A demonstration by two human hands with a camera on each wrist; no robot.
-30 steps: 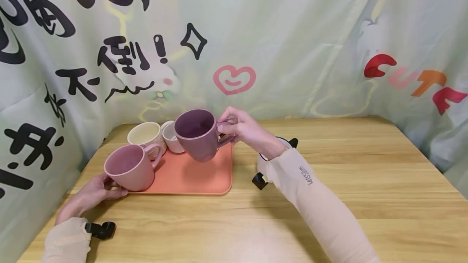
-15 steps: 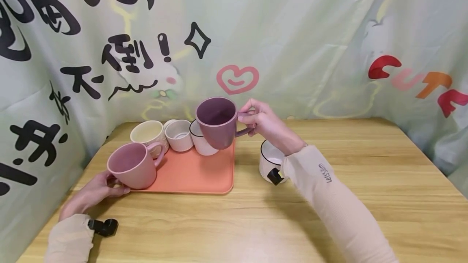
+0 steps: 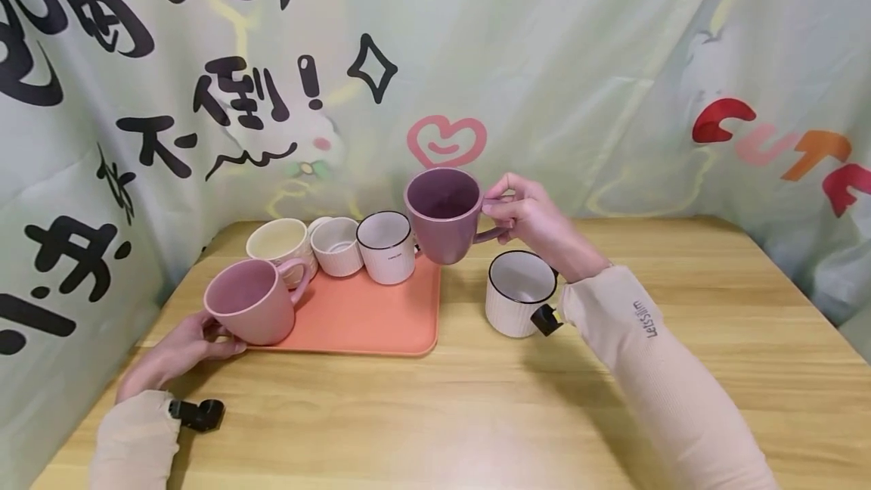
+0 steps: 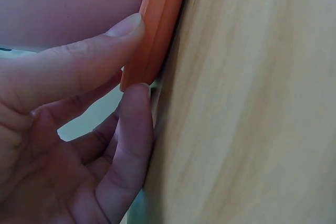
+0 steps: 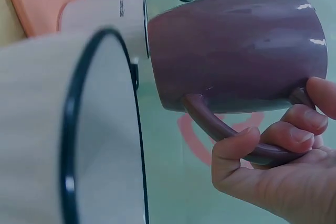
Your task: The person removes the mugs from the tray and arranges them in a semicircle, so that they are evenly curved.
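My right hand grips a purple mug by its handle, holding it in the air just past the right edge of the orange tray. The right wrist view shows my fingers curled round the handle. At the tray's front left corner my left hand pinches the rim, with the thumb on top and a finger underneath. Beside that hand, a pink mug stands on the tray, its handle pointing right.
Along the tray's back stand a cream cup, a small white ribbed cup and a white black-rimmed mug. Another black-rimmed white mug stands on the wooden table, right of the tray. A printed curtain hangs behind.
My right hand has carried the purple mug right and slightly up, from over the tray to beyond its right edge, uncovering the black-rimmed mug there. The left hand stays at the tray corner.
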